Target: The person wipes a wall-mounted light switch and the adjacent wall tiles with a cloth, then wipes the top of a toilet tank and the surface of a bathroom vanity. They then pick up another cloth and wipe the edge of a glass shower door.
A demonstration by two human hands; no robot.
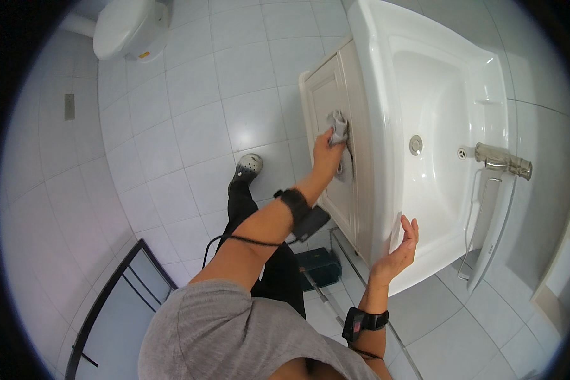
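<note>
My left hand [327, 151] grips a crumpled grey cloth [338, 127] against the cream panelled front of the vanity cabinet [327, 97]. A grey flap, perhaps part of the cloth, shows just below that hand. Fingers raised and slightly apart, my right hand [403, 249] is at the front rim of the white washbasin [379, 142] and holds nothing; whether it touches the rim I cannot tell. The basin has a round metal drain [415, 145] and a metal faucet [503, 161] at its back edge. Black devices are strapped to both my arms.
Below the cabinet's near end, a dark green dustpan [320, 268] with a long handle is on the tiled floor [190, 118]. A white toilet [128, 28] stands at the upper left. A black-framed panel [118, 304] is at the lower left. My shod foot [248, 168] is beside the cabinet.
</note>
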